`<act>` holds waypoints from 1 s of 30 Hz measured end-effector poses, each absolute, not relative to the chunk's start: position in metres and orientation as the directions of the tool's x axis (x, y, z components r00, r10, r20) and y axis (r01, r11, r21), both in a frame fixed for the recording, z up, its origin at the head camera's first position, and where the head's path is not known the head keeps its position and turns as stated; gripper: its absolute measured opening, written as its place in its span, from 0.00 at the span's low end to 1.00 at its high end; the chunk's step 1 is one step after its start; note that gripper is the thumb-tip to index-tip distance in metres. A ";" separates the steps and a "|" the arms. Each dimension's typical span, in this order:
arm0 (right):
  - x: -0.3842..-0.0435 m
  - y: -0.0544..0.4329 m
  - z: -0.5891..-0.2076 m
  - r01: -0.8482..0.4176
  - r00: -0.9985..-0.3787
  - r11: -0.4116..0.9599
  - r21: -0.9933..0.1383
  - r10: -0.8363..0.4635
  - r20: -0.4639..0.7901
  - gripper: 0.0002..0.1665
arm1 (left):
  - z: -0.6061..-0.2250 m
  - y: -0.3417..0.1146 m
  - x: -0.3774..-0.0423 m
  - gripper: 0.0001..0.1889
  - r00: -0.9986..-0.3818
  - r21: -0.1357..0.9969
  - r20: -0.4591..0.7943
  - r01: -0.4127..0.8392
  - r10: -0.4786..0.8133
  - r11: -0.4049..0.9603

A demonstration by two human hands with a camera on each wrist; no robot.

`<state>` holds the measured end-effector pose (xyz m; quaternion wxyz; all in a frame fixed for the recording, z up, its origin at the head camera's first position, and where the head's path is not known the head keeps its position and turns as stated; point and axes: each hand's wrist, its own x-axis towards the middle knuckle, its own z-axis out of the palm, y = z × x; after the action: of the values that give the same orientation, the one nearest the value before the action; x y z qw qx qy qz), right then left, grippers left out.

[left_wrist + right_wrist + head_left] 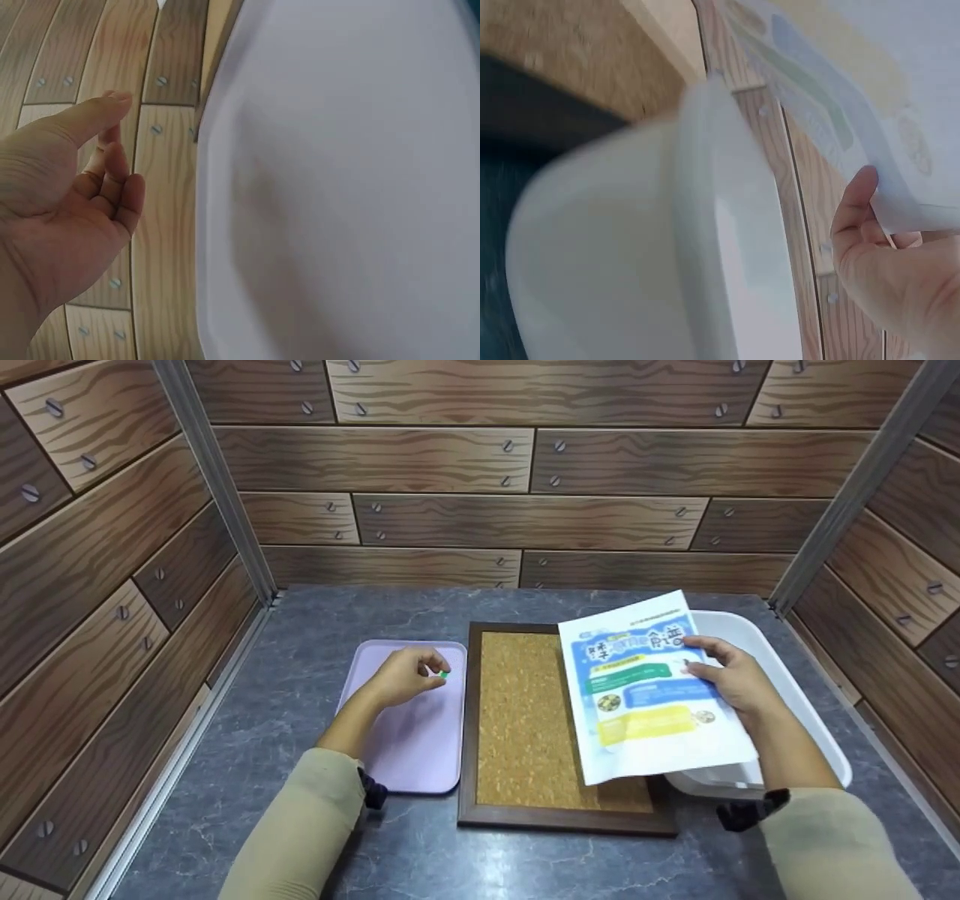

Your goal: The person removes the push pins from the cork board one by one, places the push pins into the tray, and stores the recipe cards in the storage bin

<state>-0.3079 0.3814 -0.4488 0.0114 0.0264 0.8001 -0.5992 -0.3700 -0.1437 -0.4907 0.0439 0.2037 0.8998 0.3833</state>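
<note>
Between thumb and fingertips, my left hand (409, 675) pinches a small green piece (444, 675), too small to identify, over the lilac tray (431, 769). The left wrist view shows this hand (79, 195) with its fingers bent and the thumb close to the index finger. My right hand (731, 671) grips the right edge of a printed paper sheet (652, 690), thumb on its front. The sheet is held tilted and covers the right part of a cork board (525, 720) in a dark wooden frame. In the right wrist view, fingers (859, 199) show at the paper's edge.
A white plastic tub (795, 697) stands at the right, partly hidden behind the sheet and right forearm. Tray, board and tub lie side by side on the dark grey tabletop (225, 817). Wood-patterned walls (450, 457) enclose the back and sides, with metal posts (217, 472) at the corners.
</note>
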 end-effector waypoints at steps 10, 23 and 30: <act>-0.298 0.427 -0.447 0.158 -0.987 0.153 -0.976 0.057 -0.151 0.17 | -0.506 -0.165 -0.372 0.08 -0.884 0.668 0.014 0.356 0.468 0.653; -0.295 0.460 -0.448 0.229 -0.968 0.437 -0.870 0.006 -0.252 0.38 | -0.516 -0.183 -0.371 0.04 -0.844 0.665 -0.136 0.311 0.519 0.679; -0.296 0.472 -0.449 0.209 -0.973 0.511 -0.834 0.023 -0.230 0.42 | -0.519 -0.186 -0.372 0.05 -0.837 0.661 -0.142 0.317 0.528 0.680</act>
<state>-0.2963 0.4724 -0.4485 0.0949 0.0669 0.8639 -0.4901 -0.3718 -0.1862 -0.5186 0.1628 0.2343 0.9020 0.3240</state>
